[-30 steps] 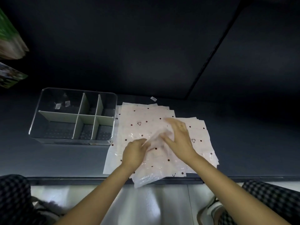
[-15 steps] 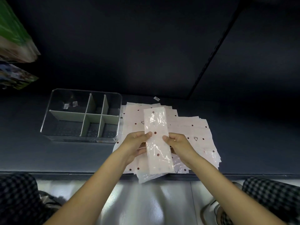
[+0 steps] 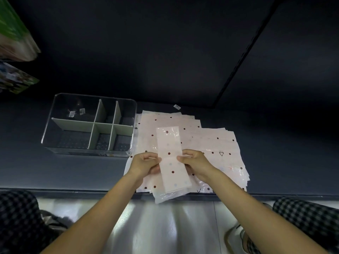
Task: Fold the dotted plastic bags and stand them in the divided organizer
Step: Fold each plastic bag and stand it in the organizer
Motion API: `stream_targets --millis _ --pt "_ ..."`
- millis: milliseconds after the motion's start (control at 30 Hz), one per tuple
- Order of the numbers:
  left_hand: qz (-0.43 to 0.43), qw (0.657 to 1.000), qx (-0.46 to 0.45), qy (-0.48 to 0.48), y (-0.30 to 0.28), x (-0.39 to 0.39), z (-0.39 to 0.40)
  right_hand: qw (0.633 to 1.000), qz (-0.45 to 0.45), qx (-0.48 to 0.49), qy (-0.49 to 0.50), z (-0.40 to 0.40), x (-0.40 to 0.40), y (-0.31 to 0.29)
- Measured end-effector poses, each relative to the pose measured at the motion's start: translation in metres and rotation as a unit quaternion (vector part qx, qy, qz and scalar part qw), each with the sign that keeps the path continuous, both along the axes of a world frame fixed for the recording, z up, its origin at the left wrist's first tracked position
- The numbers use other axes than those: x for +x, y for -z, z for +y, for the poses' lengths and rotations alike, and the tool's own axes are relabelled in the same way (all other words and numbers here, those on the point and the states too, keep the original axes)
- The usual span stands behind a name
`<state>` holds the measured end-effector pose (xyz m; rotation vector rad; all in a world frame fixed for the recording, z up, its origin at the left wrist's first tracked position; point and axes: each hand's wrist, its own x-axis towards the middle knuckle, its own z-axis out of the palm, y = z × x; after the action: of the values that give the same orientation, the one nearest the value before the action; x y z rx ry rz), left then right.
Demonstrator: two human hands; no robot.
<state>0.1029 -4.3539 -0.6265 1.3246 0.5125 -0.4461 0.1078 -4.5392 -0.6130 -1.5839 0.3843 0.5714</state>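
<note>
A dotted plastic bag folded into a long narrow strip (image 3: 171,158) is held above the pile, long axis pointing away from me. My left hand (image 3: 145,163) pinches its left edge near the middle, and my right hand (image 3: 195,162) pinches the right edge opposite. Under them lies a loose pile of flat pink dotted bags (image 3: 216,149) on the dark table. The clear divided organizer (image 3: 55,123) stands to the left of the pile, with pale green dividers; its compartments hold no bags.
The table's front edge (image 3: 73,191) runs just below the pile, and one bag hangs over it. A small white label (image 3: 177,106) lies behind the pile. Colourful packets (image 3: 16,52) sit at the far left. My checked trouser knees show at both lower corners.
A second ago both hands were gathering a crumpled bag on the pile. It has since become a narrow folded strip, lifted and pinched at both edges; since half a second ago it has flattened slightly.
</note>
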Motion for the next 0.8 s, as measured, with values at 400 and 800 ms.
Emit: stream_targets --millis 400,800 --pt "-0.043 0.999 -0.023 0.001 0.015 0.012 0.007 0.998 0.004 0.065 0.011 0.002 0.017 0.024" --pt "-0.022 0.998 0.064 0.004 0.006 0.014 0.003 0.990 -0.124 -0.026 -0.068 0.000 0.015 0.010"
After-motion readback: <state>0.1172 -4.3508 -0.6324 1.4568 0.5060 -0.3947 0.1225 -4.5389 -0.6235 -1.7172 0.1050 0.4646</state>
